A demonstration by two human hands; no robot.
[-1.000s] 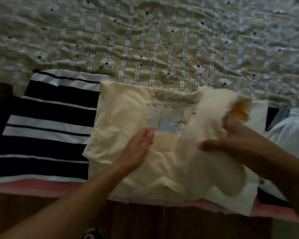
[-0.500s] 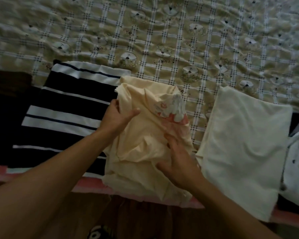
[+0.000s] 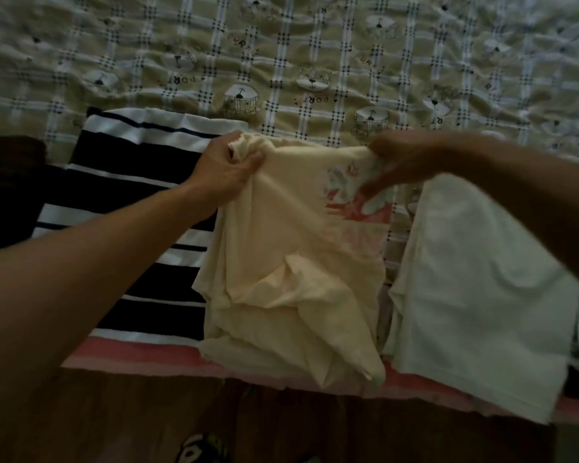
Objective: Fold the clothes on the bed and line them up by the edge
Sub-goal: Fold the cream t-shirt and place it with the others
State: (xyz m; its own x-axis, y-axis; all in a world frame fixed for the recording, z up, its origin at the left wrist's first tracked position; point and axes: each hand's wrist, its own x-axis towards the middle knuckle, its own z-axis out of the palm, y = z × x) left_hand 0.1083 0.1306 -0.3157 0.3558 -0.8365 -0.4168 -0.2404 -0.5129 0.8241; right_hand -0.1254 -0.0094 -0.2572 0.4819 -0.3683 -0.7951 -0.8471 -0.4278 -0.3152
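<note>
A pale yellow shirt (image 3: 291,262) with a pink-and-white print lies rumpled and half folded at the near edge of the bed (image 3: 315,61), its far corners pinched up. A folded navy-and-white striped garment (image 3: 131,195) lies flat against its left side, and a folded cream garment (image 3: 475,279) just beside its right.

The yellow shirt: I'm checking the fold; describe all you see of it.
The yellow shirt is pale soft cloth, with a pink-and-white print by its far right corner. It lies rumpled, half folded, at the bed edge between a striped top and a white garment. Left hand and right hand grip its far corners.
</note>
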